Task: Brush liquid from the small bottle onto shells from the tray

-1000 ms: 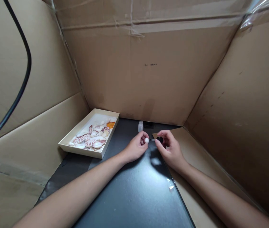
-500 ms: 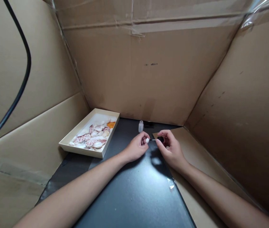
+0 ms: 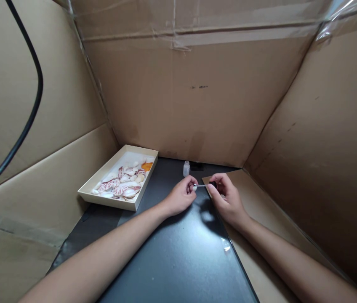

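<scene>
Two hands in my head view. Left hand (image 3: 181,198) pinches one small, rounded white piece (image 3: 195,188); right hand (image 3: 229,203) pinches one black-capped brush (image 3: 203,185), tip at the piece. One translucent bottle (image 3: 186,169) upright behind, on smooth dark surface (image 3: 166,256). One shallow rectangular tray (image 3: 107,201) left, shells (image 3: 123,185) overlapping; I can't count them.

Left side: shallow cream rectangular box (image 3: 112,203) is sitting on the smooth dark tabletop (image 3: 172,252), white-and-red seashells (image 3: 124,185) lying inside | small translucent cylindrical bottle (image 3: 186,170) is standing to its right, behind the left hand (image 3: 181,195) | flat brown cardboard sheet (image 3: 256,198) is lying rightmost, below the right hand (image 3: 228,200)
</scene>
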Available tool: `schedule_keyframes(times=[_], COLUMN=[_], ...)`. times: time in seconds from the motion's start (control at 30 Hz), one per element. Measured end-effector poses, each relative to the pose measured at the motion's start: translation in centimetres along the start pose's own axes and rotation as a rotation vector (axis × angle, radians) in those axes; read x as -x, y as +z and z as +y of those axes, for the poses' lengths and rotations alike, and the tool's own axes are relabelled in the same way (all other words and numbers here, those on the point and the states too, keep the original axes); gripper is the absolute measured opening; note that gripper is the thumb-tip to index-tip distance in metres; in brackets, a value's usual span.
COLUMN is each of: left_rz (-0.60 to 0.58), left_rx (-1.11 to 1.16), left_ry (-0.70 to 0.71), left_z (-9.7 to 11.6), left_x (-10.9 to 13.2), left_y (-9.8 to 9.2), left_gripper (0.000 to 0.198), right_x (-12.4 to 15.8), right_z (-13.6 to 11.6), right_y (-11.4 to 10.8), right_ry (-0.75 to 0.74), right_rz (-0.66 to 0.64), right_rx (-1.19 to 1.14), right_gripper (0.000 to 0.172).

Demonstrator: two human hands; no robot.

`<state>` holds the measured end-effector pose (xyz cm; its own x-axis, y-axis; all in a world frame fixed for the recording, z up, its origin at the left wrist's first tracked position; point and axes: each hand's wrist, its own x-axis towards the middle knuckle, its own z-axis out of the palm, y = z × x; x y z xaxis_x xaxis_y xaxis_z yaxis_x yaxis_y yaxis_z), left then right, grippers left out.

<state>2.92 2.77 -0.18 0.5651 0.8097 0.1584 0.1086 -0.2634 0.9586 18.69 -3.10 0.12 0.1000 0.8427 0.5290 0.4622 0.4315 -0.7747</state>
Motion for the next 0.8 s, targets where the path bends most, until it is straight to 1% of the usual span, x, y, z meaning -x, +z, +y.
schedule_keyframes(times=[0.07,0.2,0.3,0.4,0.47,0.6,0.67,0.8], left_rz=[0.014,0.079,0.118,0.191,0.234,0.234,0.235,0.271], left_rx=[-0.009,0.017,0.006,-0.022,-0.035,-0.067,-0.089,-0.152], left_ry=[0.003,0.014,0.021,0.038,0.048,0.058,0.074,0.120], left_z=[-0.01,0.00,0.03,-0.02,-0.13,-0.51,-0.72,-0.96], left_x=[-0.02,-0.05,-0.10,-0.22,-0.31,-0.41,-0.42,-0.42], left_y=[0.03,0.22,0.23,-0.06,-0.33,-0.63,-0.64,-0.61], left_gripper=[0.016,0.016,0.017,0.018,0.019,0.019,0.020,0.024], right_x=[0.00,0.02,0.01,-0.03,-0.07,-0.12,-0.13,-0.07], right_z=[-0.06,-0.09,-0.10,-0.14,-0.18,-0.27,-0.29,-0.25], right_y=[0.00,0.03,0.03,0.01,0.00,0.02,0.04,0.07], right_ry=[-0.013,-0.019,-0.010,-0.002,0.008,0.028,0.036,0.014], right_rz=[0.004,0.026,-0.009,-0.027,-0.036,-0.067,-0.055,-0.064], right_rx=[0.009,0.059,0.070,0.118,0.106,0.115,0.147,0.136], right_gripper=[0.012,0.014,0.015,0.016,0.016,0.017,0.017,0.017])
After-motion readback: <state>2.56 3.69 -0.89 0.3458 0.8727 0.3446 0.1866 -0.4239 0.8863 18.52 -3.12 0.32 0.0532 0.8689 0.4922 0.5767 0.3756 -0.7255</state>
